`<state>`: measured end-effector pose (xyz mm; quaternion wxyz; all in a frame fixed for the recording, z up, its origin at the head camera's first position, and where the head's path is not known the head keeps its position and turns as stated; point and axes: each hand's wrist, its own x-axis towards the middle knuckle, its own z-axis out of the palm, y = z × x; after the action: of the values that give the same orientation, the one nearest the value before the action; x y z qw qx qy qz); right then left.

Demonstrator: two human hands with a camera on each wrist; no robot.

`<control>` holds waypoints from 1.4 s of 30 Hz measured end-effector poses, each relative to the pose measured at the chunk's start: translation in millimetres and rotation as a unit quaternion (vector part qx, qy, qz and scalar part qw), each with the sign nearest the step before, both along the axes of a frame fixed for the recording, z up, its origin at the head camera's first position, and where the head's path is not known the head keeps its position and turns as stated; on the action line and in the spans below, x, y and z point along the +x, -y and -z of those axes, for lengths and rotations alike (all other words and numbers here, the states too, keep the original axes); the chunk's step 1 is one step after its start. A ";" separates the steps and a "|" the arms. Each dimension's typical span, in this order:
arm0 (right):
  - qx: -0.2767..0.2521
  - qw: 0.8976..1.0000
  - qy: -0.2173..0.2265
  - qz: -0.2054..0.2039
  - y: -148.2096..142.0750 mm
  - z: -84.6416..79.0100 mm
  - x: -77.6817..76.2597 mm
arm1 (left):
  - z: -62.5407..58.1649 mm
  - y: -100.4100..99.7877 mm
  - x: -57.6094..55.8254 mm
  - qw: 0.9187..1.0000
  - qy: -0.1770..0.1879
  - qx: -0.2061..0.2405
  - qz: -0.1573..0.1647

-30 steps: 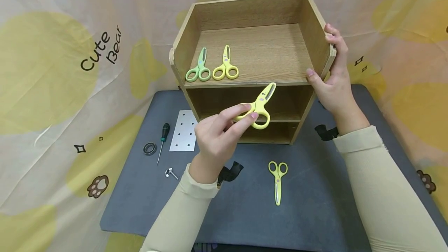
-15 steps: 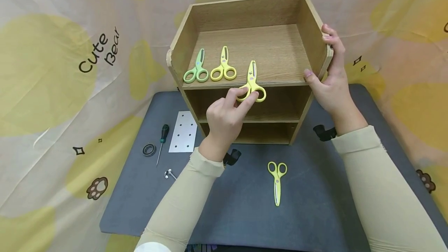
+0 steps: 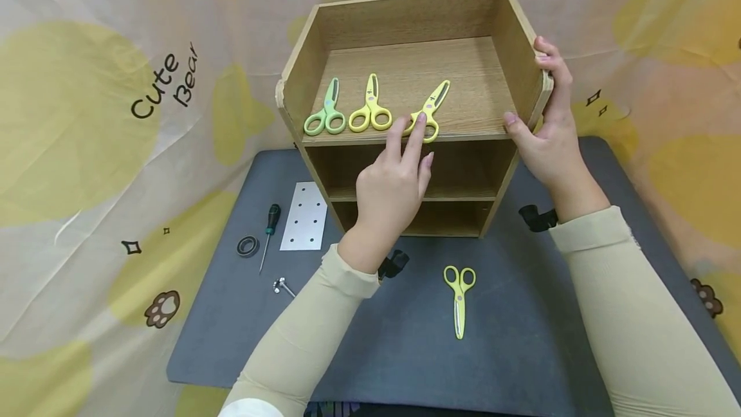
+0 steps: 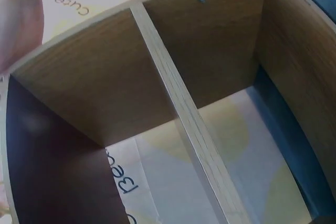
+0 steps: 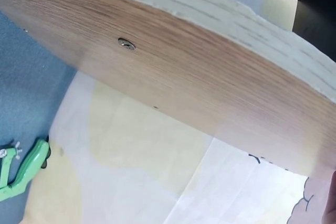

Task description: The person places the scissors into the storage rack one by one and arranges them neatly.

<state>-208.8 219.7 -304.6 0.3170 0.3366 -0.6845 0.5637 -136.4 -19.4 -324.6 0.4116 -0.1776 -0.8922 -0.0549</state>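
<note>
A wooden shelf unit [image 3: 417, 60] stands on the table, seen with its top tray and two lower compartments. My right hand [image 3: 552, 137] grips its right side panel, thumb inside and fingers outside. At the tray's front edge lie yellow scissors [image 3: 431, 107], tilted to the right. My left hand [image 3: 389, 188] touches their handles with two extended fingertips, its thumb apart below. Further left in the tray lie a second pair of yellow scissors [image 3: 370, 108] and a green pair [image 3: 327, 111]. In the left wrist view, the blurred left hand [image 4: 20, 22] is beside the shelf.
More yellow scissors [image 3: 459, 301] lie on the grey table [image 3: 405, 352]. To the left are a screwdriver [image 3: 270, 227], a black tape roll [image 3: 247, 246], a metal bolt [image 3: 282, 286] and a white perforated plate [image 3: 303, 221]. The right wrist view shows a green-handled tool [image 5: 26, 174].
My left hand has raised the yellow scissors to the top tray and let go of its pinch; they now lie there, tilted right. The right hand keeps its grip.
</note>
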 end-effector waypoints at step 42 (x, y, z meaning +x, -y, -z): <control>-0.003 1.000 0.012 -0.004 0.4 0.1 2.6 | -5.3 -14.6 -3.1 0.991 0.116 -0.022 -0.055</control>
<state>-206.2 219.4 -304.7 0.3076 0.3318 -0.6847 0.5714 -139.5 -4.8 -319.3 0.3037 -0.1299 -0.9433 -0.0331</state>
